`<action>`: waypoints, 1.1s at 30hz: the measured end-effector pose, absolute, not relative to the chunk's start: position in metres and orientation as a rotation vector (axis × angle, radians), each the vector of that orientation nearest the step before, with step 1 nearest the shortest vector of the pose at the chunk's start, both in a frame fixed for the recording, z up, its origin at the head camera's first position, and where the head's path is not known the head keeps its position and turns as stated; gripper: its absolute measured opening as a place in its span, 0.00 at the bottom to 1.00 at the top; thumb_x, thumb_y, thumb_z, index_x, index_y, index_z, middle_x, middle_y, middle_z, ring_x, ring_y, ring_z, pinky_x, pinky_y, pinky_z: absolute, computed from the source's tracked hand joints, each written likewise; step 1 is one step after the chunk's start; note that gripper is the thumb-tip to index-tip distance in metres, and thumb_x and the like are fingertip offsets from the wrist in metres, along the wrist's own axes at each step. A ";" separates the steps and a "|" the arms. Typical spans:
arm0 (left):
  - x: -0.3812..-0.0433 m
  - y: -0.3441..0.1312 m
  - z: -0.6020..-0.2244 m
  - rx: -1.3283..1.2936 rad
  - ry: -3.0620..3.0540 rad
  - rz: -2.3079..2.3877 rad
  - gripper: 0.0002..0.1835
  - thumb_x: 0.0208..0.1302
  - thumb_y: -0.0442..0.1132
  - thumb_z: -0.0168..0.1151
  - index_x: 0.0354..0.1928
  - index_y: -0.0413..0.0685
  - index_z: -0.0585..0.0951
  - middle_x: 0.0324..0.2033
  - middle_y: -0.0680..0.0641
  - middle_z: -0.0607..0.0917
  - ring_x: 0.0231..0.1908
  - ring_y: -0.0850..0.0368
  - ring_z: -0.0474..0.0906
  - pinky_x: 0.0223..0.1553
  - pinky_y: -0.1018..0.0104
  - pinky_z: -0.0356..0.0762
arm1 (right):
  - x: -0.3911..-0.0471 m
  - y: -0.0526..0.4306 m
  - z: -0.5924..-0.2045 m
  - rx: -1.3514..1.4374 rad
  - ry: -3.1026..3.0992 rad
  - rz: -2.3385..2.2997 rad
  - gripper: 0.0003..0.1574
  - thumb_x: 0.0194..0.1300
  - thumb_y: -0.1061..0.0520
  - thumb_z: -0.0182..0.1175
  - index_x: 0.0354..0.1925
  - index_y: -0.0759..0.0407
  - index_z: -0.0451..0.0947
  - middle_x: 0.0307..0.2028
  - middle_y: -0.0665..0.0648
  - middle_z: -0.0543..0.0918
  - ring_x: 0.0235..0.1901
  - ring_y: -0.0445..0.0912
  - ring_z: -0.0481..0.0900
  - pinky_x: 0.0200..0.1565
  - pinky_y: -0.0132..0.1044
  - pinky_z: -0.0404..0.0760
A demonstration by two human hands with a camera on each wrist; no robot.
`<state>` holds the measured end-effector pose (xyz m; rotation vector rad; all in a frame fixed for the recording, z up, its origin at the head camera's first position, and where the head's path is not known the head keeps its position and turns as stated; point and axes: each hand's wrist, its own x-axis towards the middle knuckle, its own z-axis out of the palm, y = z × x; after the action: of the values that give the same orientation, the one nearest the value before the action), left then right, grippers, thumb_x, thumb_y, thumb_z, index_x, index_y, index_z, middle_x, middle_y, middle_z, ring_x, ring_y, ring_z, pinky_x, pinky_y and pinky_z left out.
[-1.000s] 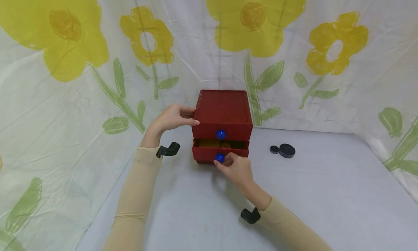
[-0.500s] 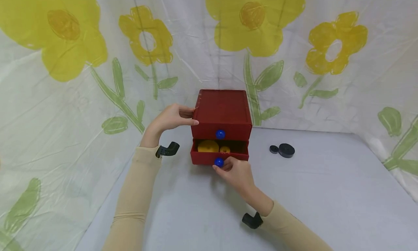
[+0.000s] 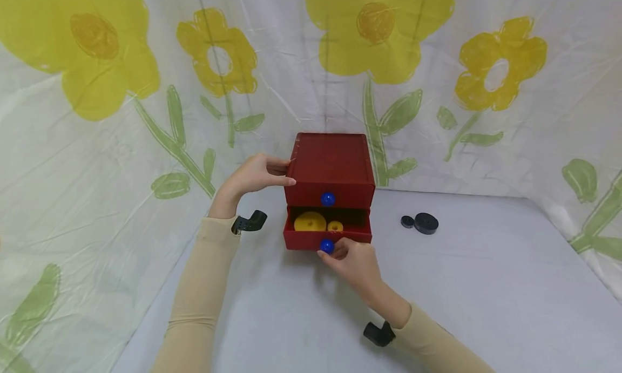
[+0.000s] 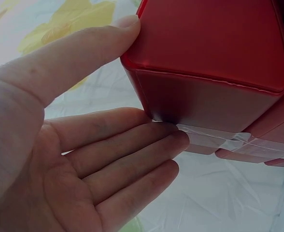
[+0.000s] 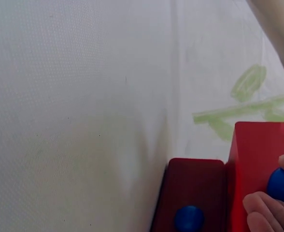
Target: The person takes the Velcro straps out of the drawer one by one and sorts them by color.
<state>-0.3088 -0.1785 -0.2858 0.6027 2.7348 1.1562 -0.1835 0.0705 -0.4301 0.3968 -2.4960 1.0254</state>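
A small red drawer cabinet [image 3: 335, 157] stands at the back of the table. My left hand [image 3: 259, 173] touches its left side, fingers nearly straight; in the left wrist view the thumb [image 4: 127, 29] rests at the front edge. With thumb and fingers my right hand [image 3: 358, 265] pinches the round blue knob [image 3: 327, 246] of a pulled-out drawer [image 3: 303, 240]. Inside it lie a large yellow round piece [image 3: 310, 222] and a smaller yellow ring-shaped piece [image 3: 335, 226]. The top drawer, with its own blue knob [image 3: 328, 199], is closed.
Two black discs, one small [image 3: 407, 222] and one larger [image 3: 426, 223], lie on the white table [image 3: 476, 286] right of the cabinet. A closed lower drawer [image 5: 195, 181] with a blue knob shows in the right wrist view. A flower-printed curtain [image 3: 277, 49] hangs close behind.
My right hand has drawn the drawer out towards me, bringing the yellow pieces into fuller view. The left hand has stayed at the cabinet's side.
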 end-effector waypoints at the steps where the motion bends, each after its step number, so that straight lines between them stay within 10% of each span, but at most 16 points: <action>1: -0.309 -0.178 -0.286 0.603 2.734 1.157 0.36 0.50 0.58 0.70 0.61 0.52 0.76 0.56 0.49 0.80 0.56 0.53 0.76 0.56 0.53 0.75 | -0.183 0.071 -0.430 0.397 -2.497 1.022 0.17 0.49 0.44 0.73 0.22 0.53 0.81 0.20 0.47 0.83 0.20 0.34 0.79 0.26 0.24 0.77; 33: -0.309 -0.178 -0.286 0.600 2.749 1.147 0.36 0.51 0.57 0.70 0.61 0.50 0.76 0.55 0.48 0.81 0.55 0.52 0.77 0.54 0.53 0.76 | -0.157 0.072 -0.427 0.526 -2.491 0.924 0.16 0.46 0.46 0.76 0.24 0.53 0.80 0.21 0.45 0.84 0.22 0.32 0.80 0.31 0.22 0.78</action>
<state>-0.3086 -0.1776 -0.2861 0.6002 2.7495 1.1471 -0.1570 0.0724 -0.4275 0.5261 -2.4911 0.9239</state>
